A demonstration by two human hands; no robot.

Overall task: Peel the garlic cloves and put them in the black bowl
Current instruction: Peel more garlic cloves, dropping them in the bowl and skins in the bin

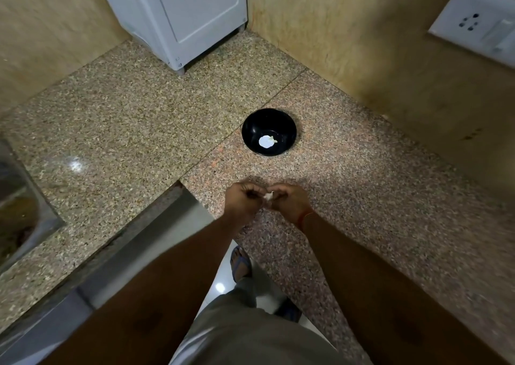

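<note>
A black bowl (pixel 269 132) stands on the granite counter (pixel 139 119), with a pale garlic piece (pixel 267 141) lying at its bottom. Nearer to me, both hands meet over the counter's inner corner. My left hand (pixel 243 201) and my right hand (pixel 289 200) both pinch a small white garlic clove (pixel 268 196) between their fingertips. Most of the clove is hidden by the fingers. The hands are about a hand's length in front of the bowl.
A white appliance (pixel 181 16) stands at the back in the corner. Beige walls enclose the counter, with a wall socket (pixel 473 24) at the right. A steel sink (pixel 16 197) lies at the far left. Below the counter edge I see the floor and my sandalled foot (pixel 240 264).
</note>
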